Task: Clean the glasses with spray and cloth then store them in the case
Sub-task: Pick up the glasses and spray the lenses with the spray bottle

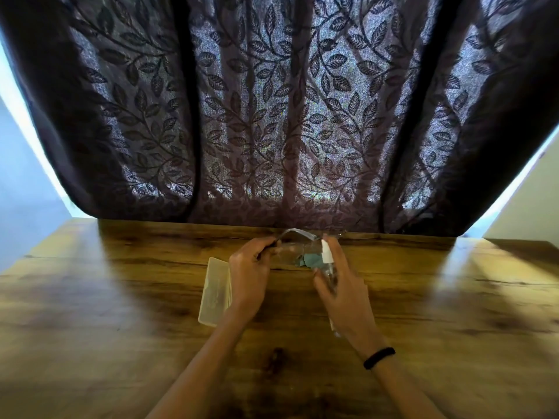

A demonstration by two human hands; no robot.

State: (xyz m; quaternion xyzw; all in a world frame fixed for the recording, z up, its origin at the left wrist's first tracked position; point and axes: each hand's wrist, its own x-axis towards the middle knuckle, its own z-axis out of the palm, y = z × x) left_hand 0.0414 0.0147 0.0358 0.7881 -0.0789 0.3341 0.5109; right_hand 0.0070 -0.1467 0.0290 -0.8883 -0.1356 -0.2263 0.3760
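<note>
My left hand [249,275] holds a pair of clear-framed glasses [295,246] by one side, lifted a little above the wooden table [121,313]. My right hand [341,290] grips a small clear spray bottle [328,261] with a white nozzle that points toward the lenses. A blue-green cloth [311,261] lies on the table behind the glasses, partly hidden by them and the bottle. A pale translucent case [214,290] lies to the left of my left hand, partly under my wrist.
A dark leaf-patterned curtain [272,116] hangs down to the table's far edge right behind the glasses. Bright light comes in at both sides of it. A black band [379,357] sits on my right wrist.
</note>
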